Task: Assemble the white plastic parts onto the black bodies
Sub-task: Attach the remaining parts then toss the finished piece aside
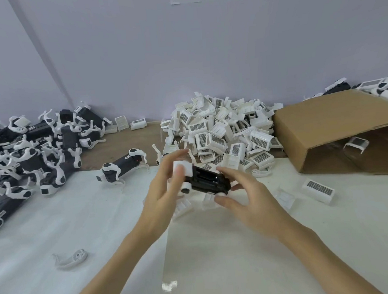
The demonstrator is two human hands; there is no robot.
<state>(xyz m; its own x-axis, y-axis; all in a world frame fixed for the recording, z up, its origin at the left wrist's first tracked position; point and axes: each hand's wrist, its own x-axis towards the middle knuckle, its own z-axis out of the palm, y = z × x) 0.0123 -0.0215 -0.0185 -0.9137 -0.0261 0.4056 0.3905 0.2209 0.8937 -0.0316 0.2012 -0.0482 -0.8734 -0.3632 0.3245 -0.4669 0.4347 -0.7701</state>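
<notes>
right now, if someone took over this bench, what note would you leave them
Left hand: fingers hold the white cap end of the black body, thumb pressing the white part.
Right hand: fingers pinch the body's other end, above the white mat.
Supply: pile of loose white parts behind the hands; two more white parts at the right, beside the cardboard box.
Done: heap of assembled units on the left, one standing unit near it.
Left: finish seating this cap, then keep going through the pile. A stray white leg piece lies front left.
</notes>
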